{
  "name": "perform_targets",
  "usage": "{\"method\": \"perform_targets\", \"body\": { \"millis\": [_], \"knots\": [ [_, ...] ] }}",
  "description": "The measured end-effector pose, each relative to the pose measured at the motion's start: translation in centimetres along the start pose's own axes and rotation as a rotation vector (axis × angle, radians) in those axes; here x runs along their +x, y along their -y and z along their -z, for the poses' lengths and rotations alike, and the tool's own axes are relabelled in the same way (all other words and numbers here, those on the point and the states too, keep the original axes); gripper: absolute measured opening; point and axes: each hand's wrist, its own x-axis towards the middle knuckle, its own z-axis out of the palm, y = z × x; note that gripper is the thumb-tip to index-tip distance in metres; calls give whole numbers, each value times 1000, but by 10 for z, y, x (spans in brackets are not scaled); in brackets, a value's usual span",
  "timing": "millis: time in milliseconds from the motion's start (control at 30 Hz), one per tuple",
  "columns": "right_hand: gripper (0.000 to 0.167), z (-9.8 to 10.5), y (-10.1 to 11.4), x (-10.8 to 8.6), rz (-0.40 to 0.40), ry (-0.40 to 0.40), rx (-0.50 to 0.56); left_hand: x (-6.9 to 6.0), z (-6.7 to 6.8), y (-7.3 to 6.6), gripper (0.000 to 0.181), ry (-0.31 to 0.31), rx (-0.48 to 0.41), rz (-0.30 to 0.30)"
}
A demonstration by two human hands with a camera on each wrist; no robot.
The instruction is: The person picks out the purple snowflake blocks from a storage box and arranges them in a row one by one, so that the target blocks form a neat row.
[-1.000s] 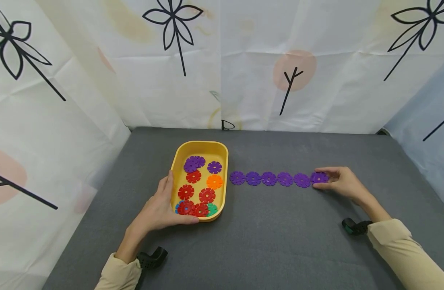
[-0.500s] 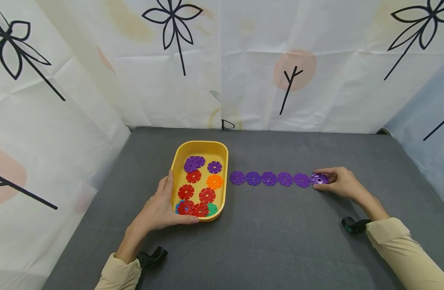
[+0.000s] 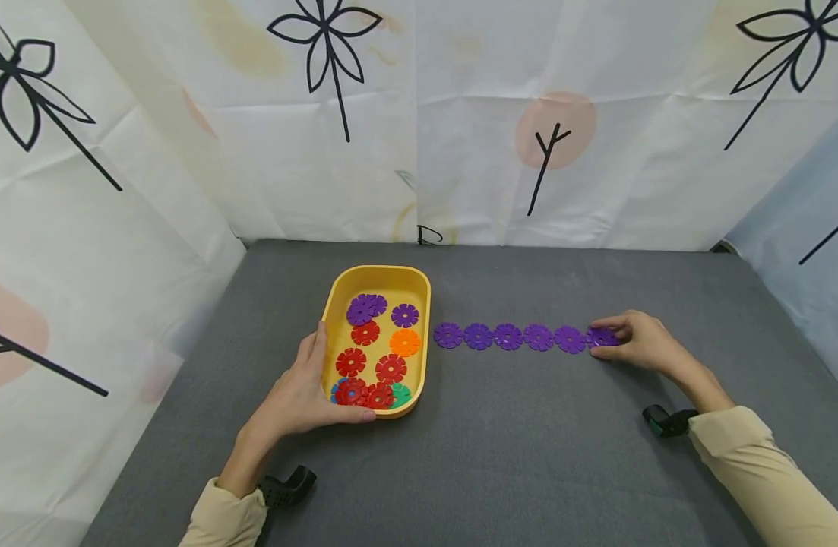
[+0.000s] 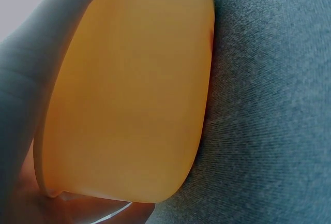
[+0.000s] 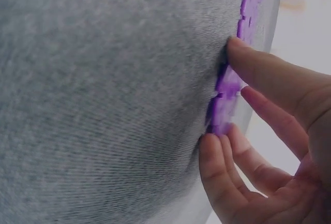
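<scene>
A yellow tray [image 3: 425, 365] stands left of the middle in the head view, holding purple, red, orange, green and blue notched plastic discs. My left hand [image 3: 302, 387] grips its near left corner, thumb along the front rim and fingers on the left side. A row of purple notched discs [image 3: 507, 336] runs rightward from the tray on the table. My right hand [image 3: 640, 342] pinches the purple disc [image 3: 604, 337] at the row's right end between thumb and fingers. In the right wrist view this purple disc [image 5: 223, 111] stays close to the cloth, fingertips at its edges.
Dark grey cloth covers the table [image 3: 501, 471]. White printed curtains [image 3: 460, 175] rise behind it and at both sides. A black wrist camera [image 3: 289, 486] sits at the left wrist, another black camera [image 3: 667, 421] at the right.
The end disc flashed with glare half a second ago and now looks evenly purple. My right hand has shifted very slightly. The left hand and tray stay put.
</scene>
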Motion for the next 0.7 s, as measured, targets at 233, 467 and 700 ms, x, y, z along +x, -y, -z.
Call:
{"method": "perform_targets", "body": {
  "millis": [233, 467, 700],
  "knots": [
    [48, 3, 25, 1, 94, -68, 15, 0, 1, 0, 147, 2, 4, -1],
    [40, 2, 80, 14, 247, -124, 150, 0, 1, 0, 147, -1, 4, 0],
    [38, -14, 139, 40, 358, -90, 219, 1, -1, 0, 146, 0, 2, 3]
  ]
}}
